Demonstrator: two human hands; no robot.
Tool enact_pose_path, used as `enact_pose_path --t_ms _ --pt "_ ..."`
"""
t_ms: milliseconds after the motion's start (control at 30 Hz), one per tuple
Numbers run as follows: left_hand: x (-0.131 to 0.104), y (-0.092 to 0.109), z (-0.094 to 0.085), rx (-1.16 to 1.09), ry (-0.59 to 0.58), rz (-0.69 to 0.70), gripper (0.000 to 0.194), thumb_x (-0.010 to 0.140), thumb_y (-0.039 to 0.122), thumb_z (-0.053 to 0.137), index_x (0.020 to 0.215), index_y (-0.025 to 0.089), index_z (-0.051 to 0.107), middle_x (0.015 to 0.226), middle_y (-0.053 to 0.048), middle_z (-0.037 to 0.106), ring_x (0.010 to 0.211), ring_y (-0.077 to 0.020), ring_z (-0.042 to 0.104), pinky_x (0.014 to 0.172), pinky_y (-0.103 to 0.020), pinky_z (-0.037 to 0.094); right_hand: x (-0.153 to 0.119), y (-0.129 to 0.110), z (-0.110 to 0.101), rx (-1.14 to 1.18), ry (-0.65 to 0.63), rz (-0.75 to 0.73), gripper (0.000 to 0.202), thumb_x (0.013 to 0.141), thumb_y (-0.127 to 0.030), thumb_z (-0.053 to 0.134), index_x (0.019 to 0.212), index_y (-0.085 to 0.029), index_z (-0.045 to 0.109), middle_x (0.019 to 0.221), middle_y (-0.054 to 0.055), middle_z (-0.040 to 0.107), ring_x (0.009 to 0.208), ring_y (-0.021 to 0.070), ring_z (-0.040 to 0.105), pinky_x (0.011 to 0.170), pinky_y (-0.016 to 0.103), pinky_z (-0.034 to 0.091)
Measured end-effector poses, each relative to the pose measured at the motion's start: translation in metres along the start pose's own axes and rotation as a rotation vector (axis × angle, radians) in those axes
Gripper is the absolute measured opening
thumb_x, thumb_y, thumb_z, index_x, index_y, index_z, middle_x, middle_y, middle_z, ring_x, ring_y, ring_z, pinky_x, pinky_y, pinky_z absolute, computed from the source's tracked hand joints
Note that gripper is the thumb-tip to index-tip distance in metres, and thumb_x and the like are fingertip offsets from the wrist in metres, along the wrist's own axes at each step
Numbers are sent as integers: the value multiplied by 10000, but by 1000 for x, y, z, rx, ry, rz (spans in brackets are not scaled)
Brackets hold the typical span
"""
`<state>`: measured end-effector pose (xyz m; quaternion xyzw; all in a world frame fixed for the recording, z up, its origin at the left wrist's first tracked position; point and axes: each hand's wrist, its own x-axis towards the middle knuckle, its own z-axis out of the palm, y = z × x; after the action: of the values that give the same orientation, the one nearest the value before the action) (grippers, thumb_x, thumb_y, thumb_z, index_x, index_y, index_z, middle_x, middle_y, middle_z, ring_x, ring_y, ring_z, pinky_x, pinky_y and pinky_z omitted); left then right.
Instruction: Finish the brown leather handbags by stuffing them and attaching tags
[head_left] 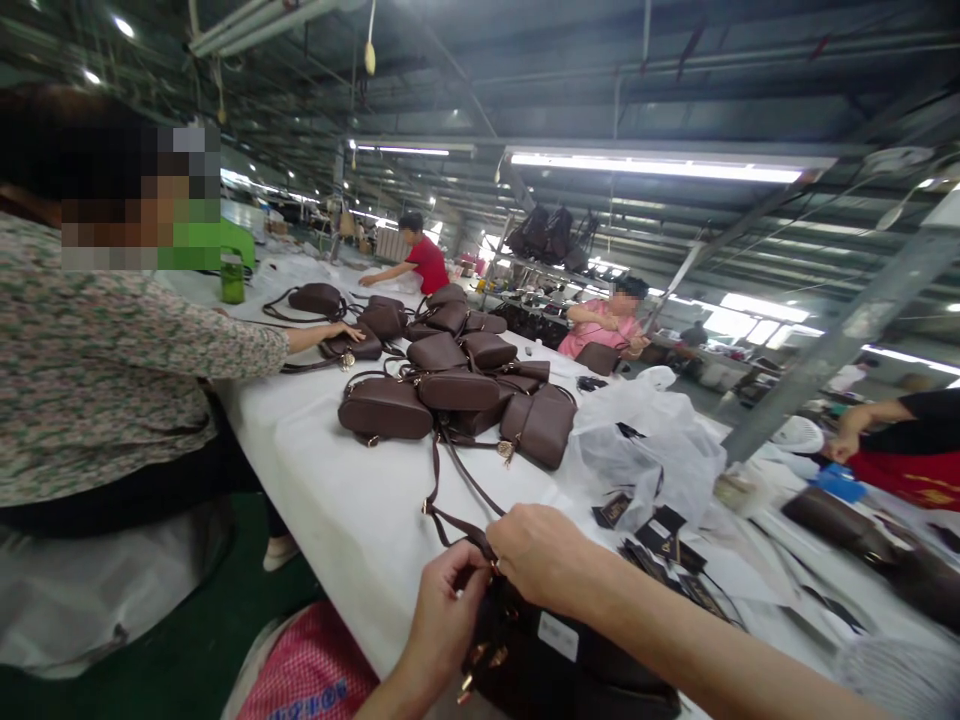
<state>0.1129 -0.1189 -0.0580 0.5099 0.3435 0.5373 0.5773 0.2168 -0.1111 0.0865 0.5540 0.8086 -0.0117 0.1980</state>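
Observation:
A dark brown handbag (pixel 600 680) lies at the near table edge, with a small white label on it and gold-coloured metal fittings at its left side. Its brown strap (pixel 442 515) runs away from me across the white surface. My left hand (pixel 450 600) pinches with thumb and forefinger at the strap's end by the bag. Close against it, my right hand (pixel 536 550) is closed around the same strap end. The fingers hide the exact joint between strap and bag. Several black hang tags (pixel 664 535) with cords lie just beyond my right forearm.
A pile of brown handbags (pixel 457 390) covers the middle of the white table (pixel 330 490). Clear plastic bags (pixel 645 430) lie to the right. At left a co-worker's hand (pixel 341 332) rests on a bag. A green bottle (pixel 232 278) stands behind; a metal post (pixel 810 340) slants at right.

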Motion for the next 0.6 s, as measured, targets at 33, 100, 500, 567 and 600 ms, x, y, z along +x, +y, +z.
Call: enact_pose_path --t_ms 33,100,500,567,600 --pt "0 2 -5 36 -20 13 170 779 272 577 642 170 578 667 -13 604 672 -156 551 621 -237 428 -1 4 -1 80 30 -6 156 750 -152 629 888 -162 701 884 113 727 865 218 686 687 245 468" --pt "1 10 -18 106 -31 45 144 794 248 554 672 175 575 695 -20 607 683 -163 564 613 -240 429 -1 12 -3 281 99 -37 170 728 -153 631 887 -181 684 862 63 719 822 180 673 648 208 444" --pt "28 68 -29 321 -6 409 196 854 171 515 677 189 598 828 -39 575 786 -160 548 713 -260 435 27 16 0 691 147 -160 140 713 -104 544 603 -157 612 508 -53 542 488 67 504 455 145 321" --pt "30 66 -29 287 4 381 192 850 184 525 674 185 599 822 -34 562 754 -148 542 665 -242 441 31 19 0 738 104 -158 147 727 -111 523 624 -156 617 521 -52 553 469 63 499 445 145 329" --pt "31 63 -30 251 11 350 179 846 197 530 682 184 601 826 -32 557 733 -142 540 630 -232 446 32 20 1 777 60 -137 157 740 -115 501 646 -156 621 533 -50 565 444 60 497 429 143 338"
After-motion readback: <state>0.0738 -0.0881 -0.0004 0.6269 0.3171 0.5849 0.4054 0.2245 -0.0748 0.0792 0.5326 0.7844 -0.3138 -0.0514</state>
